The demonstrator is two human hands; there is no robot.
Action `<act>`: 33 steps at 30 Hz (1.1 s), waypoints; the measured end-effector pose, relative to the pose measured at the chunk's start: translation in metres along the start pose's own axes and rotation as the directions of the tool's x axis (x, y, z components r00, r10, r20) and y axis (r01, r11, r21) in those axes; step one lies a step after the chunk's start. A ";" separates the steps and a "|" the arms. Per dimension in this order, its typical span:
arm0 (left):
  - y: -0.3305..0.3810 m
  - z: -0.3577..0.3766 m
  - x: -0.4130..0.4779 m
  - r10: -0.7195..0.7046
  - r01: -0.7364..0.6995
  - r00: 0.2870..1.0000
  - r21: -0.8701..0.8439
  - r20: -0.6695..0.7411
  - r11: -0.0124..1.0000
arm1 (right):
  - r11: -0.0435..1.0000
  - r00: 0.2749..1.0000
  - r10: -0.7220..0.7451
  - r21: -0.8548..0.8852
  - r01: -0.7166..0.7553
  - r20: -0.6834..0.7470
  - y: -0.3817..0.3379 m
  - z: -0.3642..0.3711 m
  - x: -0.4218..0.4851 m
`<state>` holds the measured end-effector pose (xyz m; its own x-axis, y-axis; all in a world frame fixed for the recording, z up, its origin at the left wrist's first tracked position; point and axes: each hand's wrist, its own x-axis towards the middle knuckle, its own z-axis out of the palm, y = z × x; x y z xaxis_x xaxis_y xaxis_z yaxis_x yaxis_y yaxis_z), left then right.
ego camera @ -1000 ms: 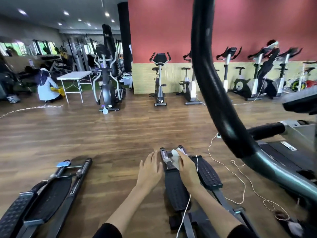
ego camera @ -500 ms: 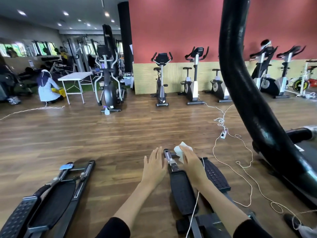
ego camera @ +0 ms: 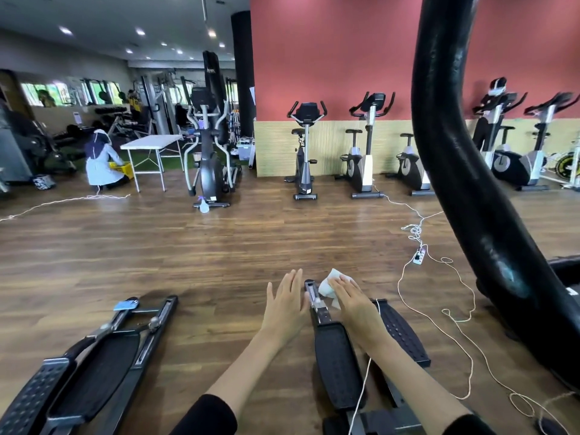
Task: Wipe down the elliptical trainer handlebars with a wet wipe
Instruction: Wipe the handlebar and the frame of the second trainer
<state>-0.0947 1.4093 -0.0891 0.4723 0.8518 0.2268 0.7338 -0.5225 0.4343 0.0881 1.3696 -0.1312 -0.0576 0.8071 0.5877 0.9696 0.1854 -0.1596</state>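
A thick black curved handlebar [ego camera: 464, 183] of the elliptical trainer rises close to me on the right. My right hand [ego camera: 354, 304] is stretched forward over the trainer's foot pedals [ego camera: 337, 365] and holds a white wet wipe [ego camera: 326, 287], which sticks out past its fingertips. Just to its left, my left hand [ego camera: 287, 304] is held flat with straight, spread fingers and holds nothing. Both hands are well left of and below the handlebar and do not touch it.
Another elliptical's pedals [ego camera: 91, 372] lie at lower left with a blue phone [ego camera: 125, 304] on the rail. White cords and a power strip [ego camera: 420, 255] trail across the wooden floor. Exercise bikes line the red wall. A person [ego camera: 100, 161] crouches by a white table [ego camera: 153, 142].
The handlebar has shifted rightward in view as my head turned. Both hands stayed extended over the pedals, the right one keeping the wipe.
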 end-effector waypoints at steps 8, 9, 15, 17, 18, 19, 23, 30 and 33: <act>0.010 0.020 0.026 0.090 -0.089 0.995 0.040 -0.037 0.995 | 0.997 0.991 0.022 -0.067 -0.031 -0.130 0.020 -0.004 0.003; 0.009 0.022 0.031 0.100 -0.099 0.994 0.033 -0.038 0.995 | 0.997 0.988 0.022 -0.075 -0.034 -0.153 0.023 -0.003 0.005; -0.002 0.027 0.075 0.184 -0.184 0.983 0.007 -0.007 0.983 | 0.983 0.978 0.126 -0.116 -0.146 -0.165 0.034 0.003 0.021; -0.005 0.023 0.092 0.230 -0.230 0.973 0.015 -0.002 0.973 | 0.963 0.975 0.178 -0.178 -0.200 -0.135 0.038 0.007 0.030; -0.008 0.020 0.101 0.249 -0.249 0.968 0.020 0.012 0.968 | 0.950 0.970 0.212 -0.208 -0.232 -0.117 0.039 0.008 0.036; -0.010 0.017 0.110 0.267 -0.267 0.963 0.015 0.024 0.964 | 0.943 0.961 0.245 -0.197 -0.267 -0.130 0.039 0.008 0.043; -0.018 0.000 0.143 0.352 -0.351 0.936 -0.029 0.022 0.936 | 0.907 0.914 0.333 -0.188 -0.378 -0.232 0.037 0.004 0.071; -0.008 -0.013 0.195 0.471 -0.467 0.881 -0.068 0.052 0.882 | 0.867 0.865 0.363 -0.213 -0.450 -0.347 0.037 -0.013 0.100; 0.003 -0.009 0.212 0.515 -0.508 0.855 -0.102 0.058 0.855 | 0.840 0.853 0.388 -0.247 -0.483 -0.350 0.052 -0.017 0.104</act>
<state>0.0039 1.5886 -0.0320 0.8100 0.4571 0.3674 0.3377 -0.8758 0.3449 0.1369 1.4541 -0.0651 0.4100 0.5642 0.7167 0.9010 -0.3729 -0.2219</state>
